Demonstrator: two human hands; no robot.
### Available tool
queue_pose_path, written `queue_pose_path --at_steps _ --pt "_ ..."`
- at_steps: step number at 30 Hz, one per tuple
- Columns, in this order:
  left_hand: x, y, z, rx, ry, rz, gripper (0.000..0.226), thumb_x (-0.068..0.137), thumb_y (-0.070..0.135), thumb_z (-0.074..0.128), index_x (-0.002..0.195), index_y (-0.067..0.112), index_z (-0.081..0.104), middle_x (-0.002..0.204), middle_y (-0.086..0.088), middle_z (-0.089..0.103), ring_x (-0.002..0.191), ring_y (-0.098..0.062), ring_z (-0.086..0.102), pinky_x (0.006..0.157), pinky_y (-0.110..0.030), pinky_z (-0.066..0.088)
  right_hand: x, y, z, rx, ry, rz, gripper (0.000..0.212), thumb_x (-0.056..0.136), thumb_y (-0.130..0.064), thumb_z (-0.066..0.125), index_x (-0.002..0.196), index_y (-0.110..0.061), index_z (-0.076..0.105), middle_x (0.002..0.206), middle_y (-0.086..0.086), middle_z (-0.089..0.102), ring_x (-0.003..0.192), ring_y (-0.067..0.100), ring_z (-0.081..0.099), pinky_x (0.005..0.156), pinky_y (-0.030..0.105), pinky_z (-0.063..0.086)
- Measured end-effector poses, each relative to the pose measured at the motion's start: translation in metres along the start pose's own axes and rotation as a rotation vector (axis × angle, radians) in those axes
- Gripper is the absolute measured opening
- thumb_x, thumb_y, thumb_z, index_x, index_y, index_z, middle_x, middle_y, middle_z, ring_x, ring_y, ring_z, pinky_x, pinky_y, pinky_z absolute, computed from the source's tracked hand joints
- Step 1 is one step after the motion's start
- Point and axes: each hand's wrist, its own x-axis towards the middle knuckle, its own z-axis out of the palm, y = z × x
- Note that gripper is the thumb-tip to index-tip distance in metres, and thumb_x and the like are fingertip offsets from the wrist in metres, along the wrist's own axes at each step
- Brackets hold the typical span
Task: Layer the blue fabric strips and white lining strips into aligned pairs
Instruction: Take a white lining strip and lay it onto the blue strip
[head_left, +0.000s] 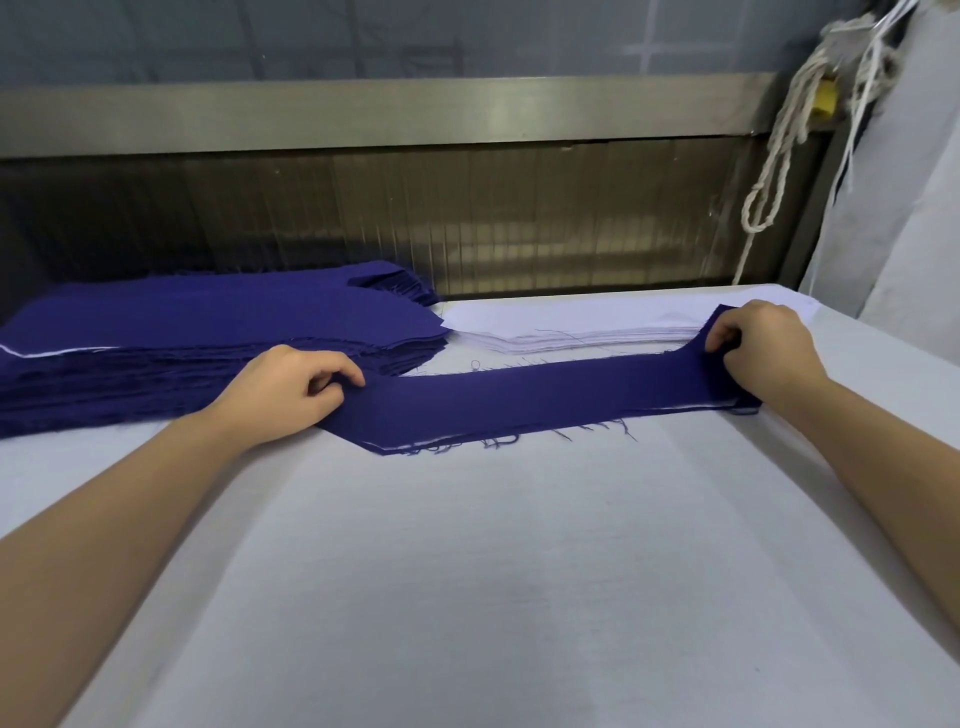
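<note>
A long blue fabric strip (524, 400) lies flat across the white table (467, 571), with a thin white lining edge (691, 408) peeking out beneath its near side. My left hand (291, 389) pinches the strip's left end with curled fingers. My right hand (763, 348) grips the strip's right end, thumb and fingers curled over the cloth. Behind the left hand sits a thick stack of blue strips (197, 332). A stack of white lining strips (571, 327) lies behind the strip, to the right of the blue stack.
A metal frame with a ribbed dark panel (467, 223) runs along the table's far edge. White cords (779, 156) hang at the upper right beside a grey padded surface (904, 208). Loose blue threads trail from the strip's near edge.
</note>
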Motion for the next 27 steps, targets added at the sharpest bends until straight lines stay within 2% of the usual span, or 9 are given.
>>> queue_pose_path --at_steps 6,10,13,17,20,24,27 --pt "0.0002 0.0001 -0.0004 -0.023 0.057 0.004 0.026 0.080 -0.001 0.060 0.088 0.022 0.071 0.051 0.008 0.048 0.055 -0.012 0.051 0.055 -0.026 0.040 0.0000 0.0005 0.0009 -0.021 -0.048 0.020 0.033 0.078 0.016 0.043 0.075 -0.011 0.062 0.098 0.018 0.063 0.097 0.035 0.052 0.072 0.033 0.041" --pt "0.0016 0.0002 -0.0015 -0.056 0.121 -0.004 0.026 0.077 -0.006 0.061 0.081 0.018 0.072 0.049 0.002 0.050 0.063 -0.008 0.054 0.052 -0.013 0.035 -0.0006 -0.0024 -0.0007 -0.030 -0.024 0.003 0.033 0.077 0.015 0.042 0.072 -0.013 0.059 0.096 0.018 0.064 0.100 0.038 0.050 0.077 0.036 0.042" --pt "0.0012 -0.0009 -0.0010 -0.047 0.116 0.005 0.025 0.077 -0.005 0.062 0.083 0.017 0.073 0.051 0.000 0.054 0.066 -0.010 0.055 0.053 -0.014 0.036 -0.0013 -0.0025 -0.0009 -0.039 -0.030 0.006 0.033 0.079 0.013 0.040 0.074 -0.013 0.060 0.097 0.019 0.064 0.101 0.038 0.049 0.080 0.038 0.044" --pt "-0.0002 -0.0032 0.0007 0.060 0.043 0.036 0.023 0.080 0.003 0.064 0.088 0.023 0.073 0.053 0.015 0.052 0.052 -0.010 0.051 0.052 -0.021 0.036 -0.0029 -0.0020 0.0000 -0.055 -0.081 0.043 0.030 0.083 0.010 0.042 0.077 -0.013 0.061 0.100 0.018 0.062 0.102 0.034 0.049 0.083 0.040 0.046" --pt "0.0004 -0.0054 0.0007 0.135 -0.005 0.039 0.023 0.081 0.009 0.063 0.090 0.028 0.071 0.056 0.020 0.052 0.056 0.000 0.050 0.052 -0.018 0.032 -0.0041 -0.0024 -0.0004 -0.073 -0.113 0.046 0.028 0.085 0.007 0.045 0.079 -0.015 0.061 0.101 0.017 0.062 0.100 0.034 0.051 0.083 0.040 0.046" --pt "0.0012 -0.0069 0.0012 0.171 -0.005 0.062 0.016 0.083 0.018 0.065 0.092 0.029 0.070 0.062 0.024 0.051 0.058 0.004 0.048 0.052 -0.017 0.031 -0.0051 -0.0026 -0.0023 -0.093 -0.134 0.056 0.027 0.083 0.006 0.046 0.079 -0.016 0.061 0.102 0.016 0.062 0.102 0.035 0.050 0.085 0.042 0.048" --pt "0.0018 -0.0067 0.0015 0.202 -0.002 0.092 0.012 0.085 0.035 0.065 0.095 0.031 0.069 0.071 0.027 0.053 0.062 0.003 0.048 0.052 -0.018 0.031 -0.0056 -0.0025 -0.0012 -0.124 -0.158 0.080 0.023 0.083 0.003 0.047 0.083 -0.015 0.062 0.104 0.016 0.062 0.106 0.036 0.046 0.086 0.041 0.046"
